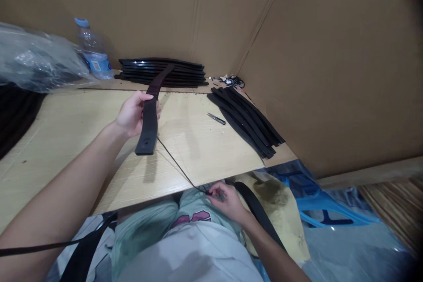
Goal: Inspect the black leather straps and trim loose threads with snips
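My left hand grips a flat black strap near its middle, thumb on top, above the table. The strap's near end has a small hole, and a darker, purplish wrapped section shows beyond my thumb. From the strap's right edge a thin black cord runs taut, down and to the right. Its other end is pinched between the fingers of my right hand, over my lap by the table's front edge. Small thread snips lie on the table to the right of the strap.
Similar black strips are stacked at the back, with another pile at the right. A water bottle stands back left beside clear plastic wrapping. Cardboard walls enclose the table. A blue plastic stool is at lower right.
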Action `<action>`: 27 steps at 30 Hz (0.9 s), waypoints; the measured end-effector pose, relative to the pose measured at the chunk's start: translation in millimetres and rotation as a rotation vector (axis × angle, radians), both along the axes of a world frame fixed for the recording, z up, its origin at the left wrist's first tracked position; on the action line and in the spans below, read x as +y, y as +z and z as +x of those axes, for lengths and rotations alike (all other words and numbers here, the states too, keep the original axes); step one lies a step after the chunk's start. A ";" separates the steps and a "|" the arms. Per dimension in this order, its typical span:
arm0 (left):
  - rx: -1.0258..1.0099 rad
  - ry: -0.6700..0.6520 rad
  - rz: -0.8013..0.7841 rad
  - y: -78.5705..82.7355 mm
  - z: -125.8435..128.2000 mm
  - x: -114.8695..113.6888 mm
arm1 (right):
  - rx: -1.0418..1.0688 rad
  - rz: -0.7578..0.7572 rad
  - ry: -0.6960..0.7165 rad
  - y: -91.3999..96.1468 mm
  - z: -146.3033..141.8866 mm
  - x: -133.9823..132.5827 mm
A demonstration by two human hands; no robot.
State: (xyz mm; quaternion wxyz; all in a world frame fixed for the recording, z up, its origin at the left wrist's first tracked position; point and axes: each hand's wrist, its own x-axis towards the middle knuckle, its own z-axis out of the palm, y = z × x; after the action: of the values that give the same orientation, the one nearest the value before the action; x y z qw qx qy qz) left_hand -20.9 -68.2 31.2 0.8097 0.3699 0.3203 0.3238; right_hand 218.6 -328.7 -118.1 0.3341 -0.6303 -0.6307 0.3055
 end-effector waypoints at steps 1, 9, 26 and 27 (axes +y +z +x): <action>0.006 0.007 -0.005 0.4 0.1 -0.1 | -0.021 0.011 0.004 -0.2 0.5 0.0; 0.003 0.012 -0.009 2.2 -0.4 0.0 | 0.010 0.044 0.014 4.6 -1.8 0.0; -0.025 -0.006 0.023 -4.8 -3.3 6.0 | 0.359 -0.074 -0.106 -18.7 1.3 -7.3; -0.023 -0.001 0.024 -4.7 -3.3 5.8 | 0.383 -0.096 -0.115 -19.2 1.2 -7.3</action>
State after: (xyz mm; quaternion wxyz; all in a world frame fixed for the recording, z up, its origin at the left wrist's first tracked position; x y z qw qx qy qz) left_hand -24.2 -62.4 26.4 0.8090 0.3760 0.3070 0.3317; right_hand 219.8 -336.0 -137.3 0.4346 -0.6108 -0.5032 0.4298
